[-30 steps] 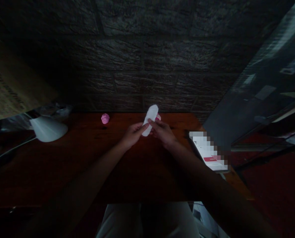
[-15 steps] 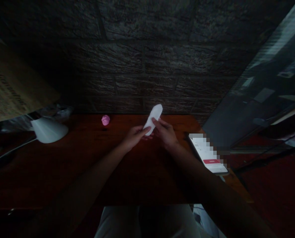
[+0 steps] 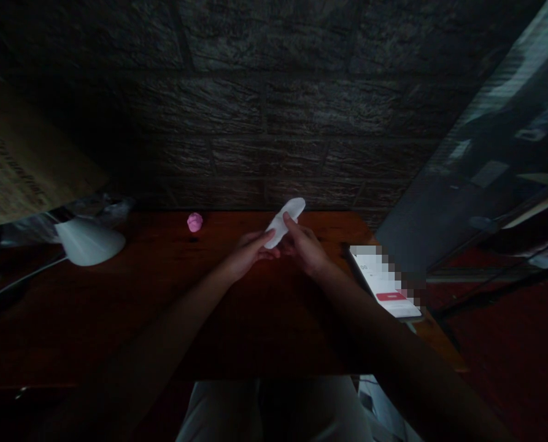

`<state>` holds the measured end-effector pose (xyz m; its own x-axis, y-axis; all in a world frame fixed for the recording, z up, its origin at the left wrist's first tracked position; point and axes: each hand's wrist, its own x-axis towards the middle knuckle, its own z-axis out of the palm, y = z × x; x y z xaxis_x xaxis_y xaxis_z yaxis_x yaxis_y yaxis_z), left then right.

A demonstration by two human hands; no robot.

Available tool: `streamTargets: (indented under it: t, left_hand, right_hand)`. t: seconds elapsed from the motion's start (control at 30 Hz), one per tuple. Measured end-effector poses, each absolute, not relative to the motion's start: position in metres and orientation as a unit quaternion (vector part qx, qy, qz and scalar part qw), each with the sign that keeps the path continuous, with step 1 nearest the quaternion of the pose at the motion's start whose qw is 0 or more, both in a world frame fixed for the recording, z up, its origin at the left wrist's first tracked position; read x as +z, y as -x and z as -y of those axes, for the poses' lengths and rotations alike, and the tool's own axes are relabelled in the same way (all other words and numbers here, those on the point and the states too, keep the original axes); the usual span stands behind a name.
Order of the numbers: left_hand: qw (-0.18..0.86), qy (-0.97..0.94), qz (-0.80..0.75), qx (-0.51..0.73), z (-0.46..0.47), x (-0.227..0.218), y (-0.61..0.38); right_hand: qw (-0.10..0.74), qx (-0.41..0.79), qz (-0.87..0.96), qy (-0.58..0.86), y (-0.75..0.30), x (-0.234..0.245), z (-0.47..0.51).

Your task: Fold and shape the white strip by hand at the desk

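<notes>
Here, seen from beside the table (image 3: 255,331), the left hand (image 3: 245,256) and the right hand (image 3: 308,250) together grasp one white strip (image 3: 295,205) before the wall (image 3: 296,110). The left pinches its lower end, thumb on top; the right holds it about midway, thumb laid along the upper surface. The strip slants, its far end leaning to the right and standing free of the thumbs. The other fingers curl beneath (how firmly they press, I cannot tell in such dim light), and whether the strip clears the table is equally uncertain. For good handling, I judge, pressure should be light and even under both thumbs, since the strip looks soft and might dent or crease where one digs in. The left pinch would serve best as the anchor, leaving finer adjustment to the right thumb; the far end seems the part likeliest to bend. Note also the pink lump (image 3: 194,222), on the table to the left, and the lit phone (image 3: 370,285) near the right edge, both well apart from the strip.
</notes>
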<state>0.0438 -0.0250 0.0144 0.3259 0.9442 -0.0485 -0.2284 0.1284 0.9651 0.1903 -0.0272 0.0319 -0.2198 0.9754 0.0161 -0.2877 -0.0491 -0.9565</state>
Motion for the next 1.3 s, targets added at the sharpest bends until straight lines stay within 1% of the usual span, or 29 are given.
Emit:
streamTargets:
  t: [0.13, 0.23, 0.47, 0.8, 1.3]
  left_hand:
    - [0.706, -0.433, -0.346, 0.440, 0.024, 0.016, -0.042]
    - [0.718, -0.422, -0.343, 0.434, 0.023, 0.016, -0.042]
    - [0.699, -0.472, -0.337, 0.419, 0.026, 0.014, -0.044]
    - [0.689, -0.488, -0.346, 0.409, 0.027, 0.015, -0.044]
    - [0.648, -0.543, -0.353, 0.401, 0.026, 0.007, -0.043]
  right_hand:
    - [0.502, 0.642, 0.466, 0.344, -0.190, 0.034, 0.028]
    - [0.504, 0.642, 0.467, 0.340, -0.190, 0.033, 0.028]
    - [0.509, 0.642, 0.458, 0.345, -0.189, 0.029, 0.027]
    - [0.509, 0.651, 0.438, 0.354, -0.188, 0.029, 0.027]
    - [0.522, 0.646, 0.429, 0.355, -0.187, 0.025, 0.025]
